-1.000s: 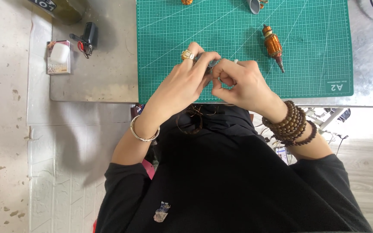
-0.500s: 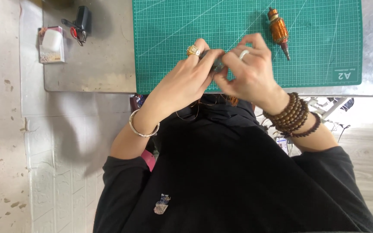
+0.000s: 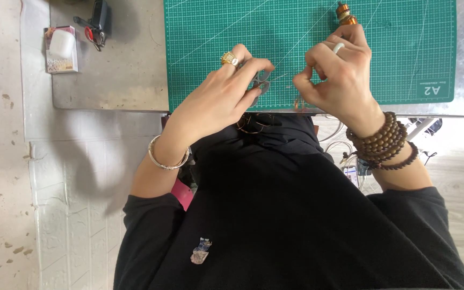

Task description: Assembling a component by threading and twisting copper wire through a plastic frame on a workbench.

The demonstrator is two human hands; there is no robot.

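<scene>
Left hand [image 3: 222, 99] grips a small dark metal piece [image 3: 262, 86] between thumb and fingers, right over the near edge of the green cutting mat [image 3: 232, 32], and the right hand [image 3: 336, 75] sits just beside it, fingertips pinched together on something too fine to make out, perhaps a thin wire running between the two. That mat covers most of the grey table [image 3: 114, 70], with plenty of open green beyond the knuckles and bare grey off to the left. Down to smaller stuff: a little box with a white cap [image 3: 60, 49] near the table's left edge, a dark tool with red keys [image 3: 96, 21] beside it, cut off by the top of the frame. An orange-banded tool [image 3: 345, 13] peeks out past the right hand, mostly hidden behind the fingers. Below the table edge hangs a thin looped object [image 3: 253, 124], hard to identify against the black clothing.
</scene>
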